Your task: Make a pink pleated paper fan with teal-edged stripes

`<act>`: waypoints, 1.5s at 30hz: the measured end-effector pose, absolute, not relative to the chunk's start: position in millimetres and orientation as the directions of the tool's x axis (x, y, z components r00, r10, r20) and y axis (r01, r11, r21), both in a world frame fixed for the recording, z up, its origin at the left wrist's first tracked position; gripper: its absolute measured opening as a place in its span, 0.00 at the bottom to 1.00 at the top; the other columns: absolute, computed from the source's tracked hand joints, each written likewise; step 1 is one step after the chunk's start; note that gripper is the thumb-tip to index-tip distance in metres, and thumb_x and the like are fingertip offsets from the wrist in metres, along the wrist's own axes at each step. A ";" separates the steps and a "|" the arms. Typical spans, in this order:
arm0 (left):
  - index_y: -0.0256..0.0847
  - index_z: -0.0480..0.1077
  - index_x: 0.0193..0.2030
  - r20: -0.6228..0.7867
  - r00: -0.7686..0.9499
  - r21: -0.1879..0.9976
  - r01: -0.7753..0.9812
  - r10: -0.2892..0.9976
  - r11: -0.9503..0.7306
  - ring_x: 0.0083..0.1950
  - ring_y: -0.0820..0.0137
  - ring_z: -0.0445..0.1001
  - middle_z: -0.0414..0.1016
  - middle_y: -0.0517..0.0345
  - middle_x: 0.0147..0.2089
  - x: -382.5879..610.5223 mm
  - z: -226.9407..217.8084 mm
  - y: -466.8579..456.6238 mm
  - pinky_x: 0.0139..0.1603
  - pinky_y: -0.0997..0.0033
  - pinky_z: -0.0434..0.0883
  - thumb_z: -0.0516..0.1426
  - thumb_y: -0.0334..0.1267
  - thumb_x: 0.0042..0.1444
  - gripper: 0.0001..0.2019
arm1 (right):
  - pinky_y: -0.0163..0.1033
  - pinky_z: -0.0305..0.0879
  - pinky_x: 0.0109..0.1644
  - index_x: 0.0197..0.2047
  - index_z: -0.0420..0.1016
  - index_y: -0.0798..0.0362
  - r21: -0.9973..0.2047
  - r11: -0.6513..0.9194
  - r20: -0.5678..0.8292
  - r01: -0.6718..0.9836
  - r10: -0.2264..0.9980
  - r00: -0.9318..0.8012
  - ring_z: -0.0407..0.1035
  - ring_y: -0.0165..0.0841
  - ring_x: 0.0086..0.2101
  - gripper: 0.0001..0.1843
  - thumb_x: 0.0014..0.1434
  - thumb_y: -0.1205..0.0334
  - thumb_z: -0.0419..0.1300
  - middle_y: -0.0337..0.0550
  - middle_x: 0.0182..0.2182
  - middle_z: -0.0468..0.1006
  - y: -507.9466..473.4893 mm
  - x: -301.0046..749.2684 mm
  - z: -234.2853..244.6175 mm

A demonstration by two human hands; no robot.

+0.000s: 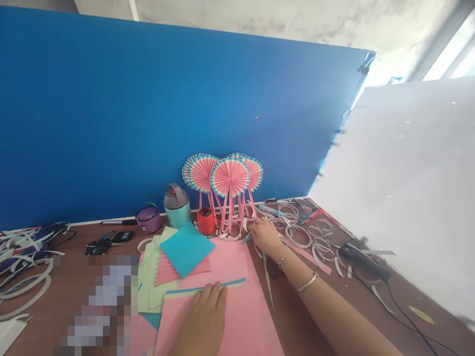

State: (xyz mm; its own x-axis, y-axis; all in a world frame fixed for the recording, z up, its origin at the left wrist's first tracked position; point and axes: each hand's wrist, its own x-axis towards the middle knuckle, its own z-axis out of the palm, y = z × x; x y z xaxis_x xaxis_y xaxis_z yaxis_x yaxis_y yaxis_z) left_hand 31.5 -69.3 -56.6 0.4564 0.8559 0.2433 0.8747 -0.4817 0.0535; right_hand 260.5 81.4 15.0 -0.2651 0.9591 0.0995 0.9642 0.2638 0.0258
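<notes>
My left hand (206, 309) lies flat with fingers together on a large pink paper sheet (237, 277), its fingertips touching a thin blue strip (208, 288) across the sheet. My right hand (264, 235) reaches far forward to the base of several pink pleated paper fans (222, 175) that stand against the blue board (111, 123); its fingers are curled near the fans' pink handles, and what they hold, if anything, I cannot make out. A blue paper square (185, 248) lies on a pleated pink piece (166, 272).
A teal bottle (177, 206), orange thread spool (206, 220) and purple tape roll (148, 219) stand by the board. White paper rings (308, 237) litter the right side, next to a black glue gun (361, 257) with cord. A white panel (408, 188) stands at right.
</notes>
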 end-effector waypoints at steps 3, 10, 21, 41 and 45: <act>0.57 0.64 0.55 0.245 0.427 0.091 0.884 0.871 -0.459 0.50 0.64 0.70 0.72 0.60 0.47 32.3 -53.9 -68.4 0.45 0.66 0.69 0.45 0.29 0.55 0.24 | 0.37 0.56 0.43 0.36 0.77 0.52 0.007 0.268 0.065 0.963 0.961 -0.268 0.66 0.38 0.42 0.16 0.61 0.68 0.47 0.48 0.39 0.76 93.1 261.7 13.4; 0.55 0.63 0.55 0.203 0.436 0.127 0.876 0.877 -0.465 0.50 0.64 0.70 0.73 0.60 0.47 33.7 -47.3 -68.5 0.46 0.66 0.69 0.44 0.28 0.54 0.24 | 0.35 0.59 0.35 0.37 0.77 0.52 -0.030 0.263 -0.025 0.964 0.964 -0.263 0.72 0.37 0.36 0.13 0.57 0.68 0.51 0.47 0.34 0.79 100.1 268.5 11.3; 0.52 0.68 0.51 0.224 0.435 0.091 0.882 0.872 -0.463 0.49 0.63 0.70 0.72 0.58 0.48 35.5 -48.5 -69.5 0.45 0.65 0.68 0.46 0.28 0.55 0.21 | 0.38 0.57 0.45 0.33 0.77 0.58 -0.044 0.336 0.011 0.941 0.942 -0.336 0.67 0.39 0.44 0.09 0.53 0.70 0.54 0.53 0.40 0.75 94.6 270.1 19.9; 0.38 0.65 0.52 0.016 0.437 0.007 0.899 0.899 -0.437 0.43 0.62 0.66 0.69 0.50 0.43 38.5 -10.7 -79.3 0.40 0.64 0.64 0.46 0.21 0.54 0.21 | 0.29 0.52 0.22 0.30 0.74 0.57 -0.863 -0.079 -0.254 0.500 0.921 -0.294 0.58 0.24 0.18 0.11 0.44 0.72 0.52 0.33 0.17 0.67 14.0 232.8 -1.6; 0.36 0.66 0.49 0.018 0.479 0.029 0.877 0.878 -0.479 0.44 0.62 0.66 0.69 0.49 0.44 39.9 -4.7 -80.4 0.43 0.62 0.65 0.44 0.20 0.53 0.20 | 0.29 0.55 0.22 0.24 0.70 0.56 -0.877 -0.074 -0.246 0.475 0.918 -0.311 0.61 0.25 0.19 0.02 0.44 0.70 0.56 0.35 0.19 0.69 9.9 228.5 -7.7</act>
